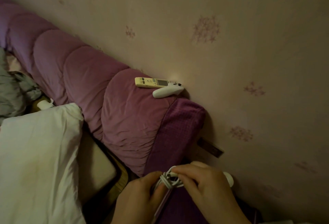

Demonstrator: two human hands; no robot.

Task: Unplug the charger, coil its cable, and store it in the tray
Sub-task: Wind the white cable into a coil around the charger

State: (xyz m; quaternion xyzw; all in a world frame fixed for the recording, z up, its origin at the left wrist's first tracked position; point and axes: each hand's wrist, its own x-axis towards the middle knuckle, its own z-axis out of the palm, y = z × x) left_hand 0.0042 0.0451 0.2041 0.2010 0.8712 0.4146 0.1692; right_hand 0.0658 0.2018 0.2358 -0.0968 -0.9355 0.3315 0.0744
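A white charger cable [170,181] is bunched into a small coil at the bottom middle of the head view, held between both hands. My left hand [140,195] grips the coil's left side. My right hand [204,182] pinches the cable's plug end at the top of the coil. A white rounded piece [228,179], possibly the charger body, shows just behind my right hand near the wall. No tray is in view.
A padded purple headboard [92,74] runs diagonally along the pink wall [231,63]. On its top lie a cream remote control [151,82] and a white handheld controller [167,91]. A white pillow [37,161] lies at the left, grey bedding [10,88] behind it.
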